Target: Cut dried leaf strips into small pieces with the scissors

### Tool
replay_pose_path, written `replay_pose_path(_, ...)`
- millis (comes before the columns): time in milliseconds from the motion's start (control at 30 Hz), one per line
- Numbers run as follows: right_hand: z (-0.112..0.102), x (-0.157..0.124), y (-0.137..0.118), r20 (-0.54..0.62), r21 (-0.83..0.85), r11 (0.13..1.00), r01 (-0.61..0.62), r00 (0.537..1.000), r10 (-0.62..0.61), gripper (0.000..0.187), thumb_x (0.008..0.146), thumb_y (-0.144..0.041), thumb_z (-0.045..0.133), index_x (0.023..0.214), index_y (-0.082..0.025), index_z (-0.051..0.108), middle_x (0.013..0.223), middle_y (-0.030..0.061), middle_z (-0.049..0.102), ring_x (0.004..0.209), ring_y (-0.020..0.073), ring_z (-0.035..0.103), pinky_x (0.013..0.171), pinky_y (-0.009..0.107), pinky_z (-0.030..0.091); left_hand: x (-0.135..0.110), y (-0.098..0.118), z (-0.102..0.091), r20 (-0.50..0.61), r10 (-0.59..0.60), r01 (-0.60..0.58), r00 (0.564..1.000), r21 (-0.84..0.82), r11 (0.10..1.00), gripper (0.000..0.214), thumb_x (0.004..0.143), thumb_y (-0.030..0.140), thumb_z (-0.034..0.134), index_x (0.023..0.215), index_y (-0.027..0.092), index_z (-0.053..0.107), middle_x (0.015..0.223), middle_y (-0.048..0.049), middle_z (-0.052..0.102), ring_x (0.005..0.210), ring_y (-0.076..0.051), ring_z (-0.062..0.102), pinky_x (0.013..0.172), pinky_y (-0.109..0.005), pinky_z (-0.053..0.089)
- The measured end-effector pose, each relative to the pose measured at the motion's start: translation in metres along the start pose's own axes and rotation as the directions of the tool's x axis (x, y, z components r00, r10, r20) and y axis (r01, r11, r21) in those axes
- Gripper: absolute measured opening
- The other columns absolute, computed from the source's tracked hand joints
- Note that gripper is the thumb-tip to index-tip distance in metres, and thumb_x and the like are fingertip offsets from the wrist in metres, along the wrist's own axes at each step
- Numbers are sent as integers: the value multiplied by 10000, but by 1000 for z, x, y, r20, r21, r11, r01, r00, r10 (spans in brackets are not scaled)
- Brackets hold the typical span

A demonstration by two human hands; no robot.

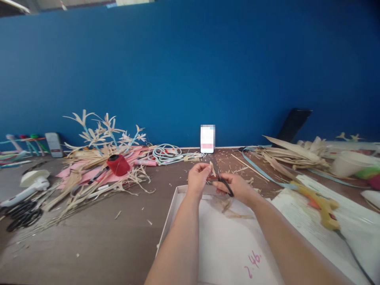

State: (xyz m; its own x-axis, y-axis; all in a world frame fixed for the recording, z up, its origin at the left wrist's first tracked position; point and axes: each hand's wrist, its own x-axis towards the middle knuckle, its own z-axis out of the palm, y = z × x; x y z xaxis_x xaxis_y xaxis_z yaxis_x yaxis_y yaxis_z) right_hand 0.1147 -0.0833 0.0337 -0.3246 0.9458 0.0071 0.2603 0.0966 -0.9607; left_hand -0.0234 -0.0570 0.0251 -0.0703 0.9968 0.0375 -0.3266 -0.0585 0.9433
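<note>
My left hand (199, 178) pinches a small strip of pale dried husk (213, 169) that points upward. Black-handled scissors (227, 186) are in my right hand (236, 187), fingers wrapped round the handles. Their blades reach toward the strip; whether they touch it I cannot tell. Both hands are over the far end of a shallow white box lid (175, 206) with handwritten pink digits. A few husk scraps (227, 206) lie in the lid beneath my right hand.
Husk flowers (96, 136) and a red thread spool (118, 164) lie at left, with more scissors (25, 213). A lit phone (207, 138) leans on the blue partition (178, 79). At right are a yellow glue gun (322, 206) on papers and piled husks (297, 156).
</note>
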Motion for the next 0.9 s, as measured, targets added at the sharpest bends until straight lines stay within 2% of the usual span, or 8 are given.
replay_pose_path(300, -1, -2, -6, 17, -33, 999, 4, 1000, -4, 279, 692, -413, 633, 842, -180, 662, 555, -11, 596, 492, 122, 487, 501, 244, 368, 0, 1, -1, -16, -12, 12, 1000, 9, 1000, 256, 605, 359, 673, 716, 141, 597, 584, 11, 564, 505, -79, 527, 475, -186, 414)
replay_pose_path(567, -1, -2, -7, 33, -67, 997, -43, 998, 45, 433, 689, -434, 631, 1019, -155, 649, 564, -4, 593, 501, 113, 483, 503, 232, 373, -1, 3, -2, -41, 22, -22, 999, -6, 1000, 200, 635, 316, 642, 702, 134, 596, 606, 4, 560, 523, -67, 482, 469, -165, 374)
replay_pose_path(900, 0, -1, -4, 37, -64, 996, -60, 997, 62, 464, 705, -429, 620, 1078, -153, 619, 570, -9, 590, 506, 112, 483, 513, 233, 380, 1, 0, -2, -64, 27, -29, 998, -30, 999, 208, 635, 324, 636, 690, 128, 592, 579, 16, 527, 478, -52, 423, 456, -174, 329)
